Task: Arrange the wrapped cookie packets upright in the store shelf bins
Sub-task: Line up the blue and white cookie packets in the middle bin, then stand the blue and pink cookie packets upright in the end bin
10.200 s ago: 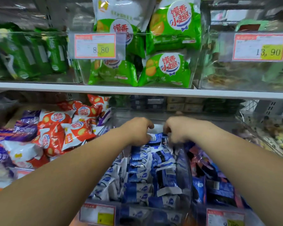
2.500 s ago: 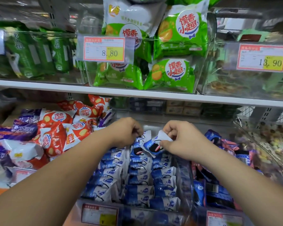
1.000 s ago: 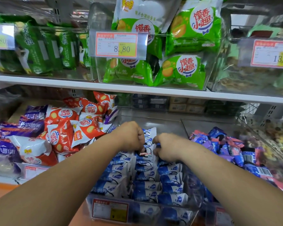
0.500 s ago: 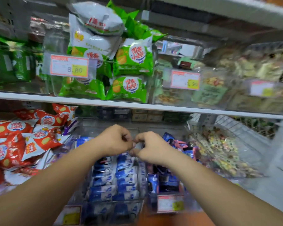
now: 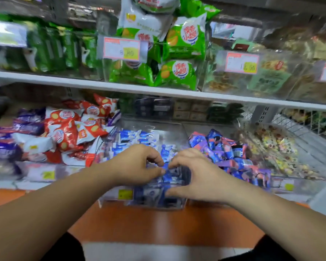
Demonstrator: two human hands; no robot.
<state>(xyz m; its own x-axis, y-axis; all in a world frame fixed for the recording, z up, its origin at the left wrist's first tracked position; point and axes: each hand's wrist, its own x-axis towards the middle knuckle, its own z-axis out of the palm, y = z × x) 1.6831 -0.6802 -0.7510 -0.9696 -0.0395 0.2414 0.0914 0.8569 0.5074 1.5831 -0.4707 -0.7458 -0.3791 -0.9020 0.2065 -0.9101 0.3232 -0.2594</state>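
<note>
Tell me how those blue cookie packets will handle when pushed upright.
Probably light and slippery: the blue packets have glossy film wrappers. Likely to tip or slump; those at the back of the bin lean unevenly. Their crimped ends look floppy.

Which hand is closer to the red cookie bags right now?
Left. The left hand is on the blue packets just right of the red cookie bags; the right hand lies farther right, by the purple packet pile.
</note>
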